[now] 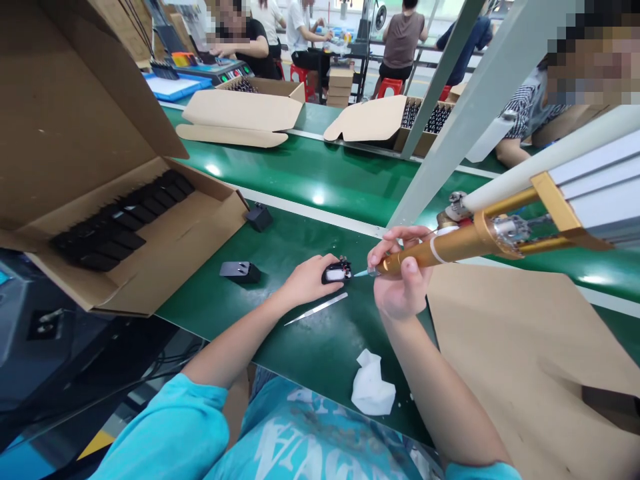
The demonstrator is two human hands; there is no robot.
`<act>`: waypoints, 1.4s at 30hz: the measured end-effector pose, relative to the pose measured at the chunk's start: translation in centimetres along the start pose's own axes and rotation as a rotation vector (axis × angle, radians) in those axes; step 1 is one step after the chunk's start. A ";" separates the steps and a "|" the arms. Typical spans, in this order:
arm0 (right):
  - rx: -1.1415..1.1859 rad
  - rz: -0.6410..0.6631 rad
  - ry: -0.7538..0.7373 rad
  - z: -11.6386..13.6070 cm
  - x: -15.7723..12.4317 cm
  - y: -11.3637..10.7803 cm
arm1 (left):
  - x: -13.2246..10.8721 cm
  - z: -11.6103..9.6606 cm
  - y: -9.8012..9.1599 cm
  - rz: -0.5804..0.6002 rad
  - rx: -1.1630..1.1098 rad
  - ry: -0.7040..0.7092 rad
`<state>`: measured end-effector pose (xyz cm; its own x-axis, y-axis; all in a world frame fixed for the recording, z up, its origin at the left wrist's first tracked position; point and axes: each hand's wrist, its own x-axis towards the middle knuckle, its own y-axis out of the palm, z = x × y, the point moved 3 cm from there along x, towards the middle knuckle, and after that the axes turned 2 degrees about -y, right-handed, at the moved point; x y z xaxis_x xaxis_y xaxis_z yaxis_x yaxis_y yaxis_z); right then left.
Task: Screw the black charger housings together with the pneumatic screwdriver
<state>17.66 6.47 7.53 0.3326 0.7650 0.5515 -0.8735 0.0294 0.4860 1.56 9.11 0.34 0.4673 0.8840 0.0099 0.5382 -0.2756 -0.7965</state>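
My left hand (310, 280) grips a small black charger housing (336, 272) whose open side shows a white part and components. Around a gold-coloured glue dispensing gun (423, 255), my right hand (403, 280) is closed. The gun's pale blue nozzle tip (361, 273) points at the housing's right end; whether it touches, I cannot tell. Just below the left hand lies a pair of metal tweezers (317, 309). Two black plug chargers, one (240, 272) left of my hand and one (259, 217) farther back, rest on the green mat.
An open cardboard box (195, 247) at left holds rows of black chargers (125, 217). Crumpled white tissue (373, 385) lies near the table's front edge. Cardboard (510, 327) covers the right side. A slanted metal post (445, 120) rises behind the gun. Several people sit beyond the green conveyor (300, 180).
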 end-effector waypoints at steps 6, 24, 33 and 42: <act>-0.048 -0.014 0.012 0.0 0.1 -0.2 | 1.3 0.3 0.5 0.001 -0.367 0.021; 0.022 -0.011 0.036 -0.2 0.2 -0.3 | -0.6 -1.4 -0.4 -0.051 0.128 0.244; 0.011 -0.012 0.039 -0.3 0.2 -0.5 | -0.4 -1.0 0.8 -0.191 -0.085 0.131; 0.016 -0.016 0.038 -0.4 0.2 -0.5 | -0.7 -1.5 1.8 -0.088 0.307 -0.044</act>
<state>18.02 6.86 7.18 0.3323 0.7886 0.5174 -0.8622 0.0316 0.5056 3.27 7.39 -0.23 0.3937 0.9169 0.0658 0.3354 -0.0766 -0.9390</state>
